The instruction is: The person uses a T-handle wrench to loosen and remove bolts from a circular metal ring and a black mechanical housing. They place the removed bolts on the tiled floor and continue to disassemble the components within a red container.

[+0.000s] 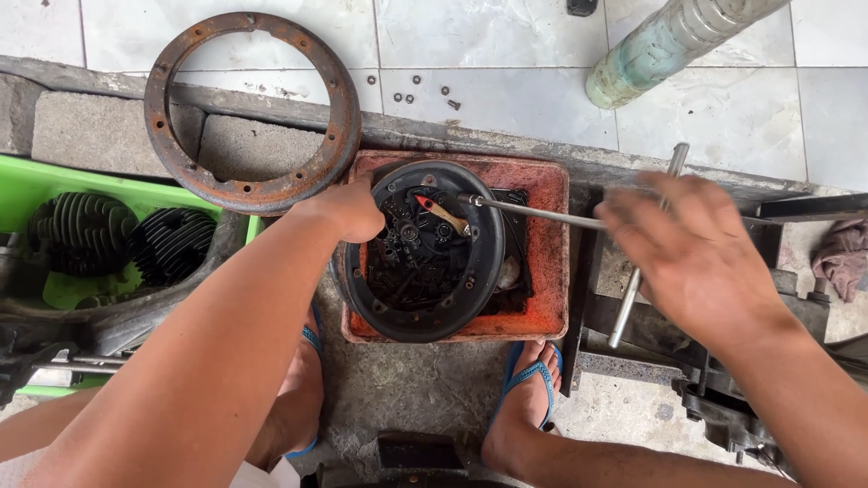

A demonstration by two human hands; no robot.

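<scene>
Left hand (348, 210) grip closed on black drum (425, 253) rim; right hand (696, 262) open, touching T-wrench (633, 280).

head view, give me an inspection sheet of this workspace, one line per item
surface: rough grey concrete floor beside white tiles, with a worn red rectangular tray on it.
job's things: round black metal drum part sits in the tray; long silver T-handle wrench reaches into it.
clutter: rusty brown metal ring, green plastic bin holding black finned cylinders, small loose nuts on the tiles.
grippers: left hand grips the drum's rim; right hand is blurred at the wrench's crossbar, hold unclear.
cables: nothing seen.
surroundings: clear plastic bottle, crumpled rag, dark metal frame, feet in blue sandals.
</scene>
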